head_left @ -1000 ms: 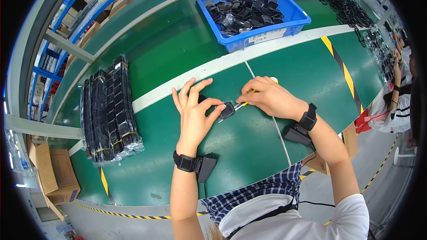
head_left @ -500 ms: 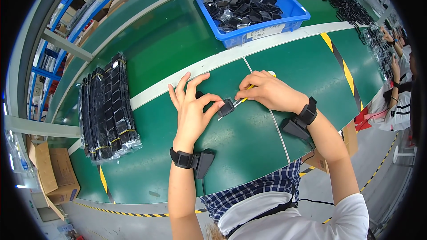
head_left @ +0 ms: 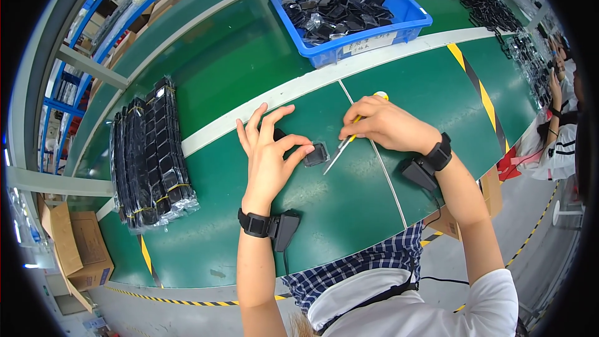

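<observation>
My left hand (head_left: 268, 150) pinches a small black square piece (head_left: 317, 154) between thumb and forefinger, just over the green table. The piece has a clear edge around it, like film, and the other fingers of that hand are spread upward. Behind those fingers a dark object (head_left: 280, 132) is mostly hidden. My right hand (head_left: 387, 126) grips a yellow-handled tool with a thin pointed metal blade (head_left: 337, 156). Its tip points down toward me, right of the black piece and apart from it. The hand covers most of the handle, so the exact kind of tool is unclear.
A blue bin (head_left: 368, 40) of similar black pieces stands beyond the white strip. Plastic-wrapped bundles of black pieces (head_left: 150, 150) lie at left, beside an open cardboard box (head_left: 87, 243). Black parts (head_left: 480, 6) are heaped far right, near other people's hands (head_left: 554, 84).
My right hand has drawn the blade back to the right, off the black piece that it overlapped before. My left hand keeps its place and its pinch.
</observation>
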A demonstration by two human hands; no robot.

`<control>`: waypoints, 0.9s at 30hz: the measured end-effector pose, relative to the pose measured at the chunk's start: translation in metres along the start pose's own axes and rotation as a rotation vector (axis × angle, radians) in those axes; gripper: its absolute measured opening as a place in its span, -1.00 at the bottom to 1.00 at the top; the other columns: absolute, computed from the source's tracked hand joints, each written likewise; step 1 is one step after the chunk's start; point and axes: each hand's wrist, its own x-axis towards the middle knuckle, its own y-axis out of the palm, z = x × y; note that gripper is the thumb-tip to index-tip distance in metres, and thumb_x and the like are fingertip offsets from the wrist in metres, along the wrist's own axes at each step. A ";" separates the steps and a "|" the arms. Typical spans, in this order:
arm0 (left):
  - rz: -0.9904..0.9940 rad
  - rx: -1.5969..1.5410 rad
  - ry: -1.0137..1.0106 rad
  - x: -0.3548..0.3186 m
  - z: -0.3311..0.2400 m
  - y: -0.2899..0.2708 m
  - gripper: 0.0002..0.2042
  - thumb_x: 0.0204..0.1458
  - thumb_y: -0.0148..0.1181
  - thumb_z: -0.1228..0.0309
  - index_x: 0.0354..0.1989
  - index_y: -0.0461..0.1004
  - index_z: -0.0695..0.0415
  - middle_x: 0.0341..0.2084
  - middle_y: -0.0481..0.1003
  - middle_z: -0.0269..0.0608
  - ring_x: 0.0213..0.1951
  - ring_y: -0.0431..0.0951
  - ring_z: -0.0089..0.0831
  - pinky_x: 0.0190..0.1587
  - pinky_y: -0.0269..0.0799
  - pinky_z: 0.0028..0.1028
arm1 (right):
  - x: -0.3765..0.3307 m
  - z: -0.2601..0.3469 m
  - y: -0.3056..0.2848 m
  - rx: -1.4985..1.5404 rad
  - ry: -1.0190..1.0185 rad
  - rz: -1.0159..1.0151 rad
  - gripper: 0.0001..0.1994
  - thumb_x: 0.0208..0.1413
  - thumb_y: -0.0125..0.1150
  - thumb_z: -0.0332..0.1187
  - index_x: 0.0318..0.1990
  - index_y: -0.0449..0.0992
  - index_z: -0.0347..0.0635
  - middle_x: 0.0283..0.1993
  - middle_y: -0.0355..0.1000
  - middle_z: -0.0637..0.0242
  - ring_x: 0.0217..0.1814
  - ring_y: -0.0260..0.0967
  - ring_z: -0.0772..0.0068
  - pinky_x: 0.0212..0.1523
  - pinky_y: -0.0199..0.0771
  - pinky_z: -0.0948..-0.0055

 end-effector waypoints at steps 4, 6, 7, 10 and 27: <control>0.015 0.002 -0.006 -0.001 0.000 -0.001 -0.91 -0.14 0.54 0.28 -0.45 0.72 -0.15 0.26 0.40 -0.45 0.45 0.12 -0.10 0.50 -0.31 0.18 | -0.011 -0.005 -0.017 0.034 0.048 0.040 -0.77 0.13 0.28 -0.49 -0.08 0.68 -0.02 -0.09 0.48 0.41 0.01 0.41 0.29 0.13 0.34 0.30; -0.012 -0.014 0.016 -0.004 0.007 0.001 -0.88 -0.14 0.54 0.28 -0.41 0.72 -0.13 0.24 0.41 -0.43 0.43 0.15 -0.10 0.50 -0.28 0.17 | -0.013 -0.007 -0.022 0.046 0.067 0.034 -0.76 0.13 0.28 -0.52 -0.06 0.68 -0.04 -0.07 0.47 0.40 -0.01 0.39 0.29 0.07 0.37 0.30; -0.036 -0.033 0.036 -0.006 0.009 0.002 -0.85 -0.15 0.54 0.28 -0.38 0.72 -0.12 0.22 0.42 -0.41 0.41 0.18 -0.10 0.50 -0.25 0.16 | -0.013 -0.007 -0.024 0.044 0.064 0.032 -0.76 0.13 0.28 -0.52 -0.06 0.68 -0.04 -0.07 0.47 0.40 -0.01 0.39 0.29 0.07 0.37 0.30; -0.101 -0.089 0.009 -0.010 0.012 0.001 -0.74 -0.15 0.55 0.24 -0.25 0.70 -0.09 0.21 0.42 -0.35 0.38 0.22 -0.11 0.49 -0.17 0.14 | -0.013 -0.007 -0.028 0.079 0.176 -0.124 -0.72 0.12 0.27 -0.58 -0.03 0.68 -0.09 -0.06 0.47 0.34 0.01 0.40 0.26 0.07 0.41 0.31; 0.023 0.061 0.096 -0.013 -0.016 0.016 -0.45 -0.14 0.51 0.06 0.04 0.56 0.02 0.15 0.43 -0.25 0.25 0.35 -0.16 0.33 0.16 -0.07 | -0.014 -0.012 -0.028 -0.021 0.210 -0.279 -0.69 0.10 0.27 -0.60 0.01 0.65 -0.15 -0.04 0.46 0.29 0.05 0.39 0.22 0.11 0.43 0.29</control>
